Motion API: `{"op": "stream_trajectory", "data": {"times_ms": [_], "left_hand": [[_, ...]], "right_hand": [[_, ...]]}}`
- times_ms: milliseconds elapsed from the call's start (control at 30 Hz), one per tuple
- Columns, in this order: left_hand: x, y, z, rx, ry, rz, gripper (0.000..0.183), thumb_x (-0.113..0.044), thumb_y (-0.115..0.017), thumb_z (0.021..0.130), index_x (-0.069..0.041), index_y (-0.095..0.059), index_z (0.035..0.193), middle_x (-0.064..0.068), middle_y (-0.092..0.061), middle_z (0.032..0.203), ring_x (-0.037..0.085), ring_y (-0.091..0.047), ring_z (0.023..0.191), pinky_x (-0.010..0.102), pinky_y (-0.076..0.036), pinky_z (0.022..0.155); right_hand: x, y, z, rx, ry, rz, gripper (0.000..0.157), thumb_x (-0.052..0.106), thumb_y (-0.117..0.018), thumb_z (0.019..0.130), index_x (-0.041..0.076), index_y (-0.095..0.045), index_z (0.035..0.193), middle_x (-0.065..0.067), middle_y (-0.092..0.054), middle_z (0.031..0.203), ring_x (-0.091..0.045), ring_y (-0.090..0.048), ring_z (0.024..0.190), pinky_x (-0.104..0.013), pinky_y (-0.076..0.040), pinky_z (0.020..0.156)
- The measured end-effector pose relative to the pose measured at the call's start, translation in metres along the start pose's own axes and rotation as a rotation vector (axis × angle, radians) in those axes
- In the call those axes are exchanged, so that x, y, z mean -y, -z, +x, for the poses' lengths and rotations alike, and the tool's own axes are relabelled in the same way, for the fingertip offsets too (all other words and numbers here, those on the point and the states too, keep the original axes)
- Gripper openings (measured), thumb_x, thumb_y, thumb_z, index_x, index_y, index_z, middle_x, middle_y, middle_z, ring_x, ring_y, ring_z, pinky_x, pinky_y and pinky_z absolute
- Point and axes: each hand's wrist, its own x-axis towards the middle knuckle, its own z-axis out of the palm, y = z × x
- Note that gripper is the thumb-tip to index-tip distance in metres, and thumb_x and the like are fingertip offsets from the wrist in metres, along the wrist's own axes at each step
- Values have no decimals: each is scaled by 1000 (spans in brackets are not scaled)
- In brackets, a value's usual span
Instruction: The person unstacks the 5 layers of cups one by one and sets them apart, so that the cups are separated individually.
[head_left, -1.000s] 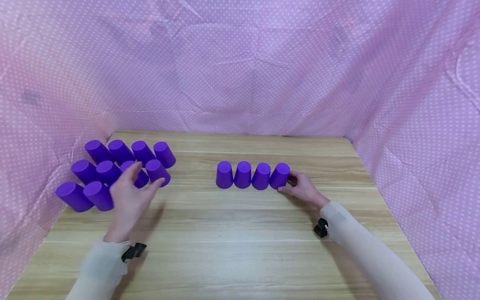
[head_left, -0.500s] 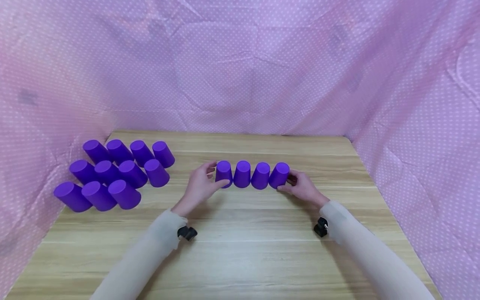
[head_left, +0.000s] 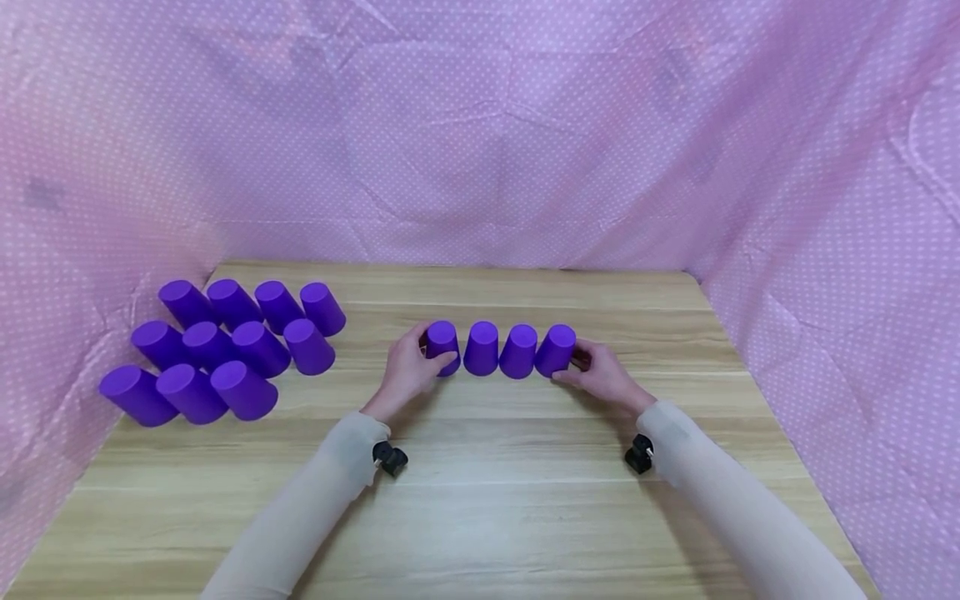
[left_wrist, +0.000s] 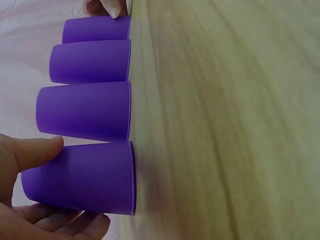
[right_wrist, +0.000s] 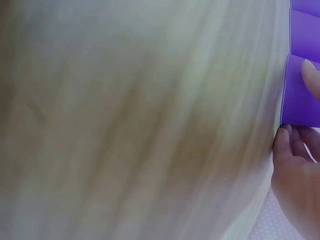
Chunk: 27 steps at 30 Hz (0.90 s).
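Several purple plastic cups stand upside down in a short row mid-table. My left hand (head_left: 408, 367) grips the leftmost cup (head_left: 441, 340), thumb on its near side and fingers curled round its outer side. In the left wrist view this cup (left_wrist: 85, 180) has its rim by the tabletop, with a narrow gap to its neighbour (left_wrist: 85, 110). My right hand (head_left: 603, 377) holds the rightmost cup (head_left: 556, 350). In the right wrist view, the thumb lies on that cup (right_wrist: 299, 100) and the fingers are at its outer side. Two middle cups, including one (head_left: 517, 352), stand untouched.
To the left, more upside-down purple cups (head_left: 253, 392) stand in three slanted rows on the wooden table (head_left: 480, 500). Pink dotted cloth (head_left: 480, 133) hangs behind the table and along both sides. A black wrist camera (head_left: 390, 458) sits at each sleeve.
My left hand has come right from the cup group to the row's left end and closed round the leftmost cup. My right hand stays at the rightmost cup.
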Motion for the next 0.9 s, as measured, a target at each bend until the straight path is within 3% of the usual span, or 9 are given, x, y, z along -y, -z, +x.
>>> {"op": "stream_trajectory", "data": {"times_ms": [233, 300, 433, 567, 900], "left_hand": [[2, 19, -13, -6, 9, 31, 52, -16, -78, 81, -4, -55, 126, 15, -61, 118, 29, -57, 109, 40, -48, 93], [5, 28, -21, -6, 5, 62, 52, -19, -78, 81, -5, -56, 126, 15, -62, 117, 29, -58, 107, 40, -48, 91], [10, 47, -36, -10, 24, 117, 56, -23, -79, 80, -3, -55, 127, 18, -61, 117, 31, -58, 107, 42, -48, 91], [16, 68, -50, -29, 63, 122, 61, -24, -79, 80, 0, -52, 130, 22, -59, 120, 35, -57, 109, 45, -48, 91], [33, 102, -67, -116, 127, 125, 64, -26, -79, 80, 2, -50, 130, 25, -57, 120, 37, -57, 107, 47, -48, 92]], "right_hand": [[24, 3, -6, 16, 6, 16, 50, 4, -76, 81, -8, -54, 124, -25, -56, 124, -38, -51, 118, -44, -41, 100], [24, 3, -6, 14, 0, 18, 51, 2, -76, 81, -10, -53, 125, -27, -56, 124, -39, -51, 118, -46, -41, 100], [1, 0, 0, 3, -2, 6, 55, 9, -78, 81, -6, -53, 127, -23, -57, 124, -34, -52, 118, -41, -42, 99], [1, 0, -1, 8, -5, 2, 56, 11, -78, 81, -5, -52, 128, -22, -56, 125, -33, -52, 118, -38, -42, 100], [35, 4, -10, 20, 10, 24, 50, 0, -75, 81, -12, -53, 124, -28, -55, 123, -40, -51, 118, -46, -42, 99]]}}
